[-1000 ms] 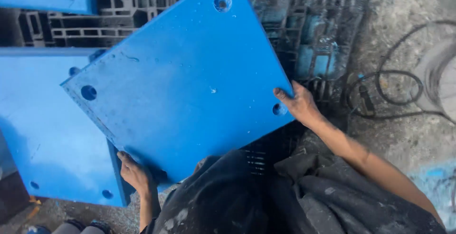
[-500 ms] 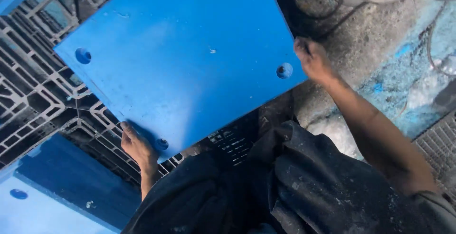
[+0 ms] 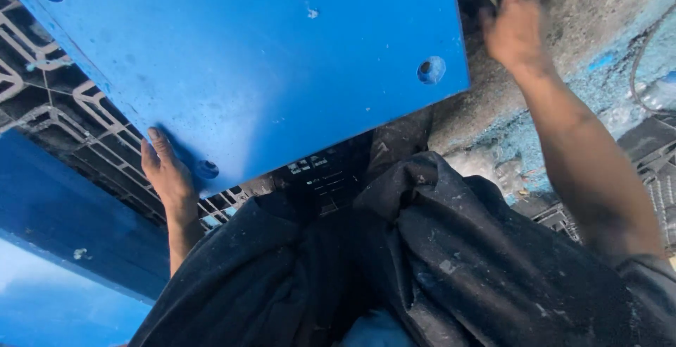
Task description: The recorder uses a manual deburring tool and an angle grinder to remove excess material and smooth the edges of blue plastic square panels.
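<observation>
1. Since the earlier frame your right hand (image 3: pixel 516 26) has let go of the blue panel (image 3: pixel 267 58) and now hangs just beyond its right edge, fingers loosely spread, holding nothing.
2. Your left hand (image 3: pixel 167 174) grips the panel's near corner, fingers flat against its edge.
3. The panel is flat, smooth, bright blue plastic with round holes near its corners, scuffed and dusty, lying over the dark lattice pallet (image 3: pixel 63 118).

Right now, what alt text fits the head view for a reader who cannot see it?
A large blue panel with round holes is gripped at its lower corner by the left hand. The right hand is open, off the panel, over dusty ground. Dark lattice pallets lie beneath.
</observation>
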